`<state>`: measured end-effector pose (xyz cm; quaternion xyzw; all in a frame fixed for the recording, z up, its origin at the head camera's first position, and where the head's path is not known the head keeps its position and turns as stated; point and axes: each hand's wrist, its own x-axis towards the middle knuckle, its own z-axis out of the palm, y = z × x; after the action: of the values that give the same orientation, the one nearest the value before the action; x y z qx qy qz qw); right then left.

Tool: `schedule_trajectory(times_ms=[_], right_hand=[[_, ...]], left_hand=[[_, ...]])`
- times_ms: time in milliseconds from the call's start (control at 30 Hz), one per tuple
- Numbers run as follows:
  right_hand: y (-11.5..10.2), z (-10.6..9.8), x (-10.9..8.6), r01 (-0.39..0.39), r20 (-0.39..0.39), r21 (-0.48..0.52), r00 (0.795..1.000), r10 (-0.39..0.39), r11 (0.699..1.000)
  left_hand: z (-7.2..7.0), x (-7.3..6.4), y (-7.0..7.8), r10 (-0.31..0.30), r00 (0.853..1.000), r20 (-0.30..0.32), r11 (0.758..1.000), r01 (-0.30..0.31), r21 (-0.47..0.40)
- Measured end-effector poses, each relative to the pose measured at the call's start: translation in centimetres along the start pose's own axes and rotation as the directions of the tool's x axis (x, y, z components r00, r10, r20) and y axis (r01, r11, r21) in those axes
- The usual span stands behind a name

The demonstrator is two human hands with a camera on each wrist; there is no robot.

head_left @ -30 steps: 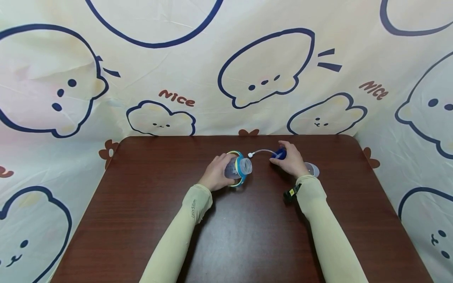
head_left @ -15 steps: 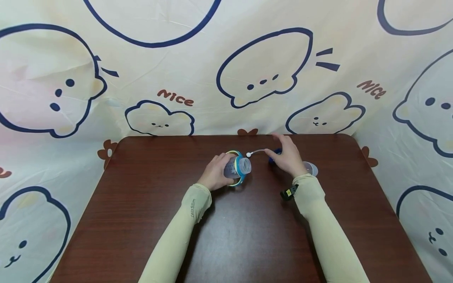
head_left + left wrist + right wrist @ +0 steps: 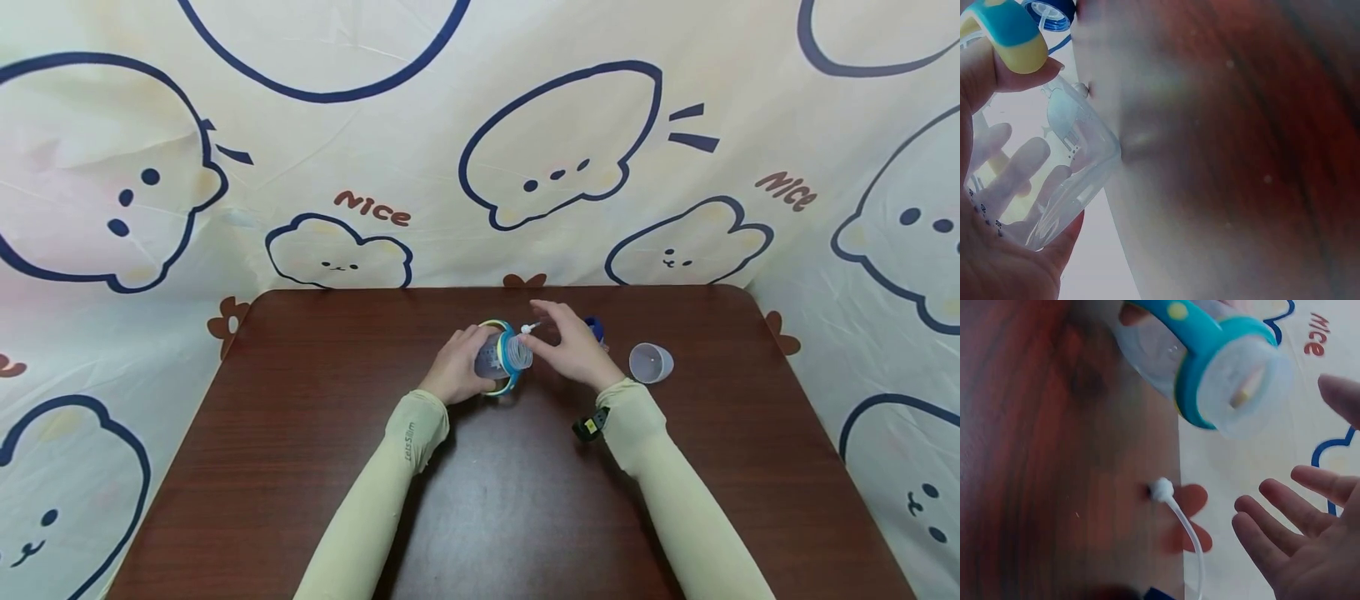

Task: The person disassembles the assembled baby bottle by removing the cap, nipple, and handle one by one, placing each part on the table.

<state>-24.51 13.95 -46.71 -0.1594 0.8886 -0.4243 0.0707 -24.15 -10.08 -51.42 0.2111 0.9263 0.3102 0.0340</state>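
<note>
My left hand (image 3: pixel 456 367) grips a clear baby bottle (image 3: pixel 1079 137) that has a teal and yellow handle ring (image 3: pixel 1194 375). The bottle lies tilted, its uncapped threaded neck (image 3: pixel 519 352) facing right. Beside that mouth hovers my right hand (image 3: pixel 570 344), fingers spread and holding nothing; the right wrist view shows the fingers apart from the bottle. Partly hidden behind the right hand, a dark blue lid (image 3: pixel 595 328) rests on the table. From it runs a thin pale straw (image 3: pixel 1194 544) ending in a white knob (image 3: pixel 1162 489), close to the bottle neck.
A translucent cup-shaped cover (image 3: pixel 650 363) lies on the brown wooden table (image 3: pixel 510 500), right of the right hand. The table's far edge runs close behind the lid, against a printed cloth backdrop (image 3: pixel 442 167).
My right hand has let go of the blue lid and moved left to the bottle's mouth. The cup-shaped cover has come into full view. My left hand and the bottle stay put.
</note>
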Motion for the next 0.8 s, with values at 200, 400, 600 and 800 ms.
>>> schedule_trajectory(times_ms=[200,400,600,800], right_hand=[[-0.7,1.5,-0.1,0.009,0.075,-0.022,0.997,-0.008,1.000],[-1.0,2.7,-0.2,0.016,0.098,-0.056,0.995,-0.011,0.998],[-0.7,3.5,0.0,0.011,0.090,-0.075,0.996,-0.005,0.997],[-0.6,3.7,0.2,0.008,0.075,-0.090,0.997,-0.001,0.996]], left_hand=[[0.0,-0.1,0.0,0.006,1.000,-0.002,1.000,-0.006,0.006],[0.1,0.0,-0.1,0.022,1.000,-0.008,1.000,-0.022,0.008],[0.1,0.0,-0.1,0.023,1.000,-0.008,1.000,-0.023,0.006],[0.0,0.0,-0.1,0.016,1.000,-0.007,1.000,-0.016,0.007]])
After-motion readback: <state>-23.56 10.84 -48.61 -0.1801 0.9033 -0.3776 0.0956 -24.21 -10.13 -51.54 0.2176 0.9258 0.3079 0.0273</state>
